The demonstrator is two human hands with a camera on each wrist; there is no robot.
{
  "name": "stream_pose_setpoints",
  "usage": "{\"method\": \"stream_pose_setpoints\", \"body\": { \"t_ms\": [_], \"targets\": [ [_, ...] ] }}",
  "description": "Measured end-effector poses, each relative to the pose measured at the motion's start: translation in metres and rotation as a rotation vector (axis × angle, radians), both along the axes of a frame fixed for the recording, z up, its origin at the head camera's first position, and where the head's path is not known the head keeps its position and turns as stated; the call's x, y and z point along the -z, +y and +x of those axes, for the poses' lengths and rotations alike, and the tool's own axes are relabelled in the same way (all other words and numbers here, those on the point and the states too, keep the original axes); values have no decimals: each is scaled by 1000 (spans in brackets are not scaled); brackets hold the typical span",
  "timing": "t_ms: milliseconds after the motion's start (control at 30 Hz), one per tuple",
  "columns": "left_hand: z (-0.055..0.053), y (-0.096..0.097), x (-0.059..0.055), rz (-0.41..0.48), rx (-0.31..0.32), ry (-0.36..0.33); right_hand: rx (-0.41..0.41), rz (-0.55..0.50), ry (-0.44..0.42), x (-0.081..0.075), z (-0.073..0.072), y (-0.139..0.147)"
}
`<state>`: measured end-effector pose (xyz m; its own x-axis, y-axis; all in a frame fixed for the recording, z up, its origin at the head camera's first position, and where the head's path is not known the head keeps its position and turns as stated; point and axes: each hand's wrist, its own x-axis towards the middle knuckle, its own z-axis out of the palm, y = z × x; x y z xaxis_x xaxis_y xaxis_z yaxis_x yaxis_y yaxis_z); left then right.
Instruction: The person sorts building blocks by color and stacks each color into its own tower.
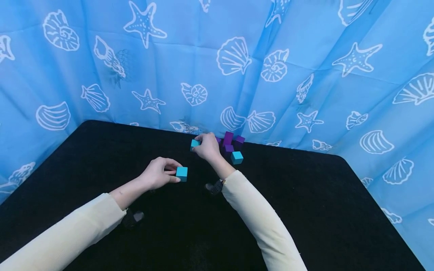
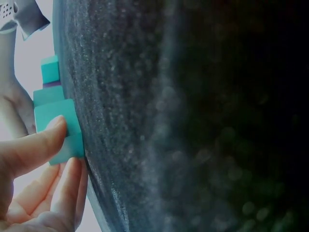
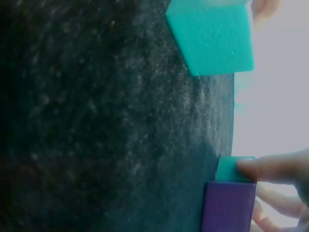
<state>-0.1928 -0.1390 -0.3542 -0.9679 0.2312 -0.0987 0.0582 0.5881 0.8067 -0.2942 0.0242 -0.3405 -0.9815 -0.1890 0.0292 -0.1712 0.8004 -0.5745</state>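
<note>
In the head view my left hand pinches a teal cube between thumb and fingers near the middle of the black table. The left wrist view shows the thumb on one face of this teal cube and the fingers at its lower side. Farther back, my right hand pinches a second teal cube, partly hidden by the fingers. In the right wrist view a thumb presses that teal cube, with a purple cube right in front of it.
Just right of my right hand, several purple cubes are grouped at the table's back edge, one partly hidden by the hand. A third teal cube lies in front of them. Behind the black table hangs a blue shell-print curtain.
</note>
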Motion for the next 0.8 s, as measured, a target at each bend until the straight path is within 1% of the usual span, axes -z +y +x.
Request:
{"method": "stream_pose_setpoints", "body": {
  "t_ms": [333,500,633,800],
  "targets": [
    [0,-1,0,-3,3,-2,5,-56,-12,0,-1,1],
    [0,0,0,3,2,-5,8,-89,22,-2,-1,4],
    [0,0,0,5,-1,-3,0,-143,42,-5,1,6],
    [0,0,0,2,-2,3,-15,-229,36,-8,3,9]
  ]
}}
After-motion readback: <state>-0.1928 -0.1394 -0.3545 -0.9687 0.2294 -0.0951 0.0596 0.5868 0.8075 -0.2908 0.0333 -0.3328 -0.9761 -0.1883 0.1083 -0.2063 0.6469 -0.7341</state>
